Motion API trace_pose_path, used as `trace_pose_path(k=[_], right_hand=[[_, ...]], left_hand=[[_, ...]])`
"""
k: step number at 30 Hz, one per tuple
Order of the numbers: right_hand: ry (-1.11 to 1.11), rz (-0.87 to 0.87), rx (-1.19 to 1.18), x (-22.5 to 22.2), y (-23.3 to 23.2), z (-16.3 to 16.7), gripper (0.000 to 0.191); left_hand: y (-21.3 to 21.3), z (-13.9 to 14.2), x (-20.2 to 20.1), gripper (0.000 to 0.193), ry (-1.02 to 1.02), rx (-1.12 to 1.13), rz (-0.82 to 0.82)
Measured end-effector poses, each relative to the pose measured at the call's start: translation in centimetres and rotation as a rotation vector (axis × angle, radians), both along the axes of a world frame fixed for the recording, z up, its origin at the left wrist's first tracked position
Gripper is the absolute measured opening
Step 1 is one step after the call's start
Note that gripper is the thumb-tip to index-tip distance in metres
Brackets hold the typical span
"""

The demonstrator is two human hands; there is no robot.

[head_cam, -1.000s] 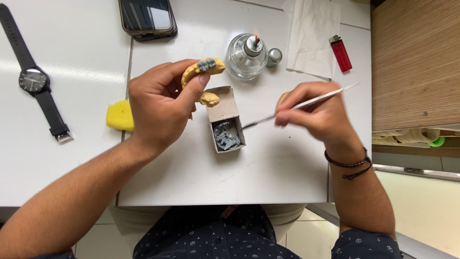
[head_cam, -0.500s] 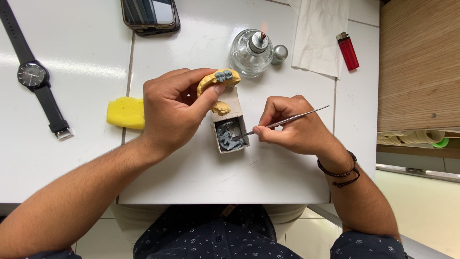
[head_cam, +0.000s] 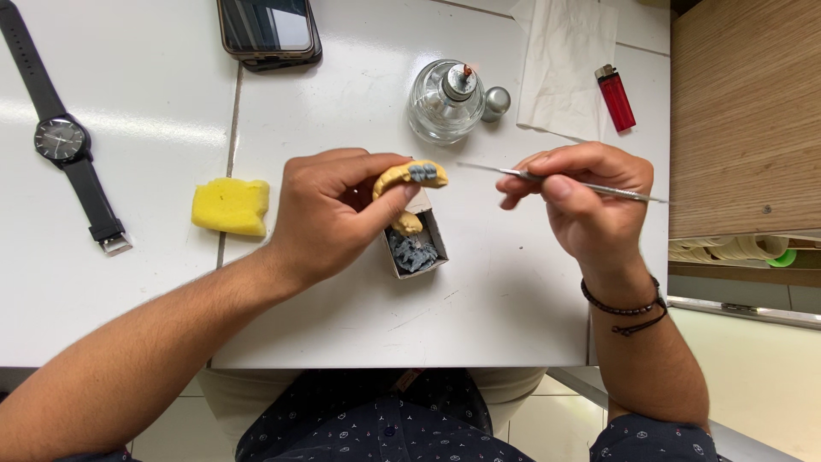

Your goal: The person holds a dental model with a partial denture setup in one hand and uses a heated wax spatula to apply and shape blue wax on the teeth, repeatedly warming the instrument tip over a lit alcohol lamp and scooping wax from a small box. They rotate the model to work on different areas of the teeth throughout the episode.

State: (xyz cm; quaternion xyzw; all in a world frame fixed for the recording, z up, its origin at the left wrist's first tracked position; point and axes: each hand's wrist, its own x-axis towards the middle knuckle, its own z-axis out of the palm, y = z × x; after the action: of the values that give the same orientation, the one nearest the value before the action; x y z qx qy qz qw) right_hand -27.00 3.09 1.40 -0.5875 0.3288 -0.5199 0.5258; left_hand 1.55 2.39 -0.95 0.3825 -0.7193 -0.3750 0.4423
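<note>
My left hand (head_cam: 338,210) grips a yellow curved dental cast (head_cam: 409,175) with grey wax on its top, held just above a small open cardboard box (head_cam: 416,244) of grey wax bits. My right hand (head_cam: 581,201) pinches a thin metal carving tool (head_cam: 547,180) held level, its tip pointing left toward the cast and a little short of it. A glass spirit lamp (head_cam: 445,103) with a small flame stands behind the box, its round metal cap (head_cam: 495,102) beside it.
A yellow sponge (head_cam: 231,205) lies to the left of my left hand, and a black wristwatch (head_cam: 64,141) farther left. Stacked phones (head_cam: 267,30) sit at the back. A white tissue (head_cam: 564,64) and a red lighter (head_cam: 615,96) lie back right, by a wooden panel (head_cam: 740,120).
My right hand has lifted the tool out of the wax box and swung it up level, its tip now near the cast and the lamp. My left hand has stayed put.
</note>
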Motion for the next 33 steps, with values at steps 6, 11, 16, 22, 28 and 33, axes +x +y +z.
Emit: trace_pose_path(k=[6,11,16,22,28,33], right_hand=[[0.104,0.085,-0.151,1.3,0.8,-1.1,0.015],[0.045,0.094,-0.021,1.6,1.1,-0.9,0.014],[0.14,0.091,-0.072,1.6,0.9,-0.8,0.014],[0.173,0.081,-0.088,1.7,0.9,-0.9,0.014],[0.187,0.088,-0.105,1.6,0.9,-1.0,0.014],[0.139,0.09,-0.083,1.5,0.9,-1.0,0.013]], left_hand=[[0.5,0.1,-0.4,0.02,-0.02,-0.072,-0.04],[0.5,-0.1,-0.4,0.019,-0.017,-0.062,-0.034],[0.6,-0.1,-0.5,0.019,-0.021,-0.055,-0.034],[0.6,-0.1,-0.5,0.02,-0.023,-0.052,-0.028],[0.6,-0.1,-0.6,0.019,-0.022,-0.058,-0.033],[0.5,-0.2,-0.5,0.018,-0.049,-0.065,-0.049]])
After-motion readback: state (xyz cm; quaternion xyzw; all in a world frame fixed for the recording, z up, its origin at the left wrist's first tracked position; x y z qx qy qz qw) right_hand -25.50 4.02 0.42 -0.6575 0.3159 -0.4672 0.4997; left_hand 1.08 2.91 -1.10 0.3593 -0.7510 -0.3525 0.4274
